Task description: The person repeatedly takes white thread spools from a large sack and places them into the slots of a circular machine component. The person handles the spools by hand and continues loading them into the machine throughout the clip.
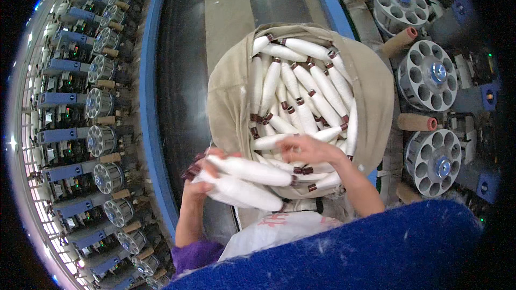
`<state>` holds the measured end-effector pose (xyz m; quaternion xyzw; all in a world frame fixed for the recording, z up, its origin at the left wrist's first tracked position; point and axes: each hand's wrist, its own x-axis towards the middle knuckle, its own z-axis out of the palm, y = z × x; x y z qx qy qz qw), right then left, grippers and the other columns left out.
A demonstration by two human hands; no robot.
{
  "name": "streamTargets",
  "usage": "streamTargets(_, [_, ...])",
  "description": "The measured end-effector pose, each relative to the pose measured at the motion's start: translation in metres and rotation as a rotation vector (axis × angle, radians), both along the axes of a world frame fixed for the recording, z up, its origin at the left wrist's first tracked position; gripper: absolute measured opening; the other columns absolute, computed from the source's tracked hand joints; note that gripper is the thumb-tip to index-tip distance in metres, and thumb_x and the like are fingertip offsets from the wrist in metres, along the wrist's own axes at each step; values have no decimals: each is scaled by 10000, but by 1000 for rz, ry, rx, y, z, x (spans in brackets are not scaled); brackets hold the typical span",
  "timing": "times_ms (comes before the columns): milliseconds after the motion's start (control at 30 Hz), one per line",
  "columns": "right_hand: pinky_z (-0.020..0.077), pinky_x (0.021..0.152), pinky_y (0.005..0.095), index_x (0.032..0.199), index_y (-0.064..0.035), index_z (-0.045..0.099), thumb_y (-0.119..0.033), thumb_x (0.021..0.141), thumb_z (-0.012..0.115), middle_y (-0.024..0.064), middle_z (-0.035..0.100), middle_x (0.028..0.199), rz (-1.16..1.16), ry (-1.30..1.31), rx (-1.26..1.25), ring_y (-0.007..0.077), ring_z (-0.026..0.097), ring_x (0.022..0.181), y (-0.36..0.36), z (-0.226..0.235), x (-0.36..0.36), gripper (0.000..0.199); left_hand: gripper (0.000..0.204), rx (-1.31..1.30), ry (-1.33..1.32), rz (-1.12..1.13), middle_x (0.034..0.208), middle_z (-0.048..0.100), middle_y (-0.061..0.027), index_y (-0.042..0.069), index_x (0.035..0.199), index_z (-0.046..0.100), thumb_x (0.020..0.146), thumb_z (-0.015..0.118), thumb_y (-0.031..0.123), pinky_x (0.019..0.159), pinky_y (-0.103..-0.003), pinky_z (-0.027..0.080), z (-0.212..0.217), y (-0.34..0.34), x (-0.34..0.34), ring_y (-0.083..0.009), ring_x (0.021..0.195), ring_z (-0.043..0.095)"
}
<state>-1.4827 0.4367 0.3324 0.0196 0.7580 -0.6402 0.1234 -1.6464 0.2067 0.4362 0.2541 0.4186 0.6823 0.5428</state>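
My left hand (205, 174) is closed around several white yarn bobbins (250, 174) with dark brown ends, held together in front of the sack's near left side. Over the near part of the sack's opening, my right hand (309, 149) is slightly blurred, its fingers loosely bent and apart, with nothing visible in them. Beneath it, more white yarn bobbins (305, 113) lie jumbled at many angles inside a beige cloth sack (228, 88). The held bobbins hide part of my left palm and the sack's near left edge.
To the right stand winding machines with round grey magazines (428, 75) and brown paper cones (416, 122). Another machine row with similar magazines (101, 140) runs along the left, behind a blue rail (149, 91). A white apron (285, 231) and blue fabric (349, 247) fill the near side.
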Motion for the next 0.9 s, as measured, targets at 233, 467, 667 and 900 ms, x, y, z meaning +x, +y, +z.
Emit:
streamTargets(233, [453, 733, 410, 848, -38, 578, -211, 646, 640, 135, 533, 998, -203, 23, 794, 290, 538, 921, -31, -32, -36, 273, 197, 64, -113, 426, 1131, 471, -63, 102, 784, 537, 750, 582, 290, 869, -563, 462, 3, -59, -21, -391, 1228, 381])
streamTargets(467, [430, 504, 301, 1192, -32, 457, -229, 754, 618, 71, 554, 723, -849, -200, -197, 182, 534, 558, 61, 11, 98, 506, 387, -182, -100, -73, 1219, 444, -126, 106, 957, 561, 670, 646, 351, 972, -512, 380, -44, 63, -5, -370, 1211, 386])
streamTargets(667, [460, 695, 279, 1184, -40, 430, -203, 811, 613, 80, 575, 881, -1324, 234, -793, 162, 555, 797, 31, 22, 224, 446, 403, -143, -434, -767, 1311, 402, -182, 36, 1120, 562, 771, 641, 221, 1004, -471, 360, -86, 189, 126, -359, 1207, 422])
streamTargets(900, [349, 1010, 419, 1161, -102, 450, -43, 777, 616, 127, 446, 1298, -1398, 771, -881, 266, 465, 1165, 23, 9, 318, 423, 784, -187, -430, -992, 1307, 403, -236, 179, 1435, 148, 797, 588, 297, 967, -426, 396, -89, 249, 291, -348, 1143, 482])
